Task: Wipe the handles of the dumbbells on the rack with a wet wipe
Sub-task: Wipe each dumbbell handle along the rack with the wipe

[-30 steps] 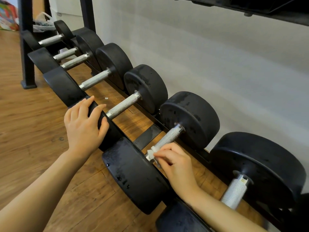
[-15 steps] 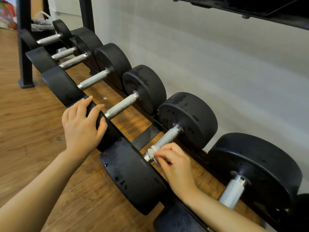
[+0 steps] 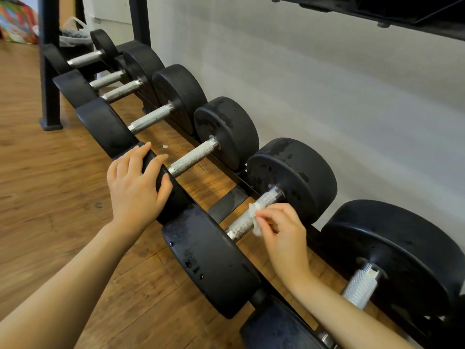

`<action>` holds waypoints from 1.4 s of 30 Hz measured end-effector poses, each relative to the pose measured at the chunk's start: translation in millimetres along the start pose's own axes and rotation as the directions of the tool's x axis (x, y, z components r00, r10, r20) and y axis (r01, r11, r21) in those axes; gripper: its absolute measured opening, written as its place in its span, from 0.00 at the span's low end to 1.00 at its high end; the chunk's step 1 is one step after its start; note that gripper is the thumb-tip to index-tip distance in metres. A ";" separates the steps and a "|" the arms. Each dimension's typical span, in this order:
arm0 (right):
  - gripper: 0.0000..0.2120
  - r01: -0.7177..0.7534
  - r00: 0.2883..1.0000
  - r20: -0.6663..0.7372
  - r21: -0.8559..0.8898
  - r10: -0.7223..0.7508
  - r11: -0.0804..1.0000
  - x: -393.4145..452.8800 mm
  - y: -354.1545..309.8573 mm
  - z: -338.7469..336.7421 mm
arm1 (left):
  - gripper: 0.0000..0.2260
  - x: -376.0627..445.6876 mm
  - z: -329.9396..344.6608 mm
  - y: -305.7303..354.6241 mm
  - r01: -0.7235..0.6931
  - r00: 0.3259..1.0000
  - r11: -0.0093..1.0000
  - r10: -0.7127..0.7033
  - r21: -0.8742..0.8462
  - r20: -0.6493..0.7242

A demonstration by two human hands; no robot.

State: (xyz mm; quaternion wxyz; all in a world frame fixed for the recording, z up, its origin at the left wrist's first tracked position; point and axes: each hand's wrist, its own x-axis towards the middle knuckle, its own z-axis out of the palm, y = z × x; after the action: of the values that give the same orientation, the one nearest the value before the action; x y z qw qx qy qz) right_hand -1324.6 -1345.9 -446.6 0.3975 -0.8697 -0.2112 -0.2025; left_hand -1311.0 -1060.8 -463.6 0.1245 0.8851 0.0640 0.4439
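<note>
Several black dumbbells with knurled silver handles lie in a row on the low rack (image 3: pixel 227 204). My right hand (image 3: pixel 281 233) pinches a small white wet wipe (image 3: pixel 255 219) against the middle of one dumbbell handle (image 3: pixel 241 224). My left hand (image 3: pixel 137 187) rests with spread fingers on the near black weight (image 3: pixel 166 187) of the neighbouring dumbbell, whose handle (image 3: pixel 192 157) is bare. To the right, another handle (image 3: pixel 359 285) is uncovered.
A grey wall runs right behind the rack. The rack's black upright post (image 3: pixel 49 71) stands at the far left, an upper shelf (image 3: pixel 402 13) overhangs at top right. Wooden floor (image 3: pixel 50 197) spreads to the left. A plastic bag (image 3: pixel 73 26) and colourful items lie far back.
My right hand has slid the wipe up the handle, from the near end towards the middle. My left hand stays on the neighbouring weight.
</note>
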 end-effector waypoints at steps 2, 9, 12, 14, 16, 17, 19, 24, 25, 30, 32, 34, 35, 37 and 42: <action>0.07 0.010 1.000 -0.006 -0.027 -0.010 1.000 -0.5 -0.2 1.1 | 0.19 -0.1 0.0 -0.1 0.002 1.000 1.000 -0.002 0.003 0.004; 0.06 0.084 0.996 0.046 -0.085 -0.080 0.993 9.1 2.5 -7.4 | 0.19 0.0 0.5 0.5 0.003 1.000 1.000 -0.003 0.010 -0.015; 0.07 0.034 0.999 0.011 -0.108 -0.033 0.994 14.5 3.4 -7.4 | 0.18 0.0 0.5 -0.5 -0.003 1.000 1.000 0.003 0.013 -0.011; 0.08 0.092 0.993 0.085 -0.148 -0.080 0.985 9.4 1.1 -4.5 | 0.18 0.3 1.0 -0.6 -0.008 1.000 1.000 0.008 0.013 -0.014; 0.08 0.147 0.979 0.161 -0.145 -0.123 0.979 5.0 -1.6 -4.2 | 0.18 0.6 1.5 -0.7 -0.005 1.000 1.000 0.005 0.010 -0.014; 0.08 0.162 0.975 0.177 -0.136 -0.137 0.977 4.9 -2.9 -4.9 | 0.18 0.6 1.6 -0.9 -0.003 1.000 1.000 0.003 0.009 -0.012; 0.08 0.151 0.976 0.173 -0.120 -0.129 0.981 8.0 -6.9 -6.7 | 0.18 0.3 1.4 -1.7 -0.004 1.000 1.000 0.004 0.008 -0.007; 0.07 0.095 0.985 0.144 -0.008 -0.093 0.995 19.6 -31.2 -8.1 | 0.19 -0.1 -1.7 -4.6 -0.019 0.999 1.000 0.019 -0.001 0.041; 0.07 0.106 0.984 0.146 0.009 -0.106 0.994 22.4 -37.3 -8.3 | 0.19 -0.1 -2.6 -5.5 -0.022 0.998 1.000 0.022 -0.005 0.056; 0.07 0.172 0.968 0.169 0.098 -0.187 0.980 34.3 -66.8 -9.8 | 0.21 -4.4 -7.9 -12.8 -0.051 0.992 0.998 0.056 -0.042 0.113; 0.08 0.173 0.960 0.195 0.158 -0.203 0.972 36.6 -79.4 -11.9 | 0.22 -4.6 -11.1 -15.6 -0.055 0.988 0.997 0.061 -0.049 0.139; 0.09 0.161 0.946 0.242 0.233 -0.217 0.959 35.3 -93.5 -14.1 | 0.23 -3.0 -13.6 -17.7 -0.055 0.982 0.997 0.063 -0.047 0.178; 0.09 0.161 0.935 0.269 0.259 -0.231 0.952 33.4 -100.3 -14.9 | 0.23 -1.9 -14.7 -18.4 -0.056 0.979 0.997 0.063 -0.043 0.193; 0.09 0.191 0.906 0.319 0.279 -0.278 0.941 28.1 -112.1 -15.2 | 0.22 -0.8 -15.9 -19.2 -0.059 0.976 0.998 0.065 -0.035 0.210; 0.06 0.361 0.811 0.412 0.205 -0.414 0.910 9.3 -117.7 -8.6 | 0.22 -0.8 -17.1 -20.3 -0.060 0.971 0.998 0.065 -0.027 0.229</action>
State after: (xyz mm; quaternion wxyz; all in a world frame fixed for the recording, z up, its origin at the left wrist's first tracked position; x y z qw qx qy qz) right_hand -1380.7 -1280.6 -365.2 0.3388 -0.8062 -0.4811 -0.0615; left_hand -1325.2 -1038.7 -460.0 0.1257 0.9308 0.0169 0.3429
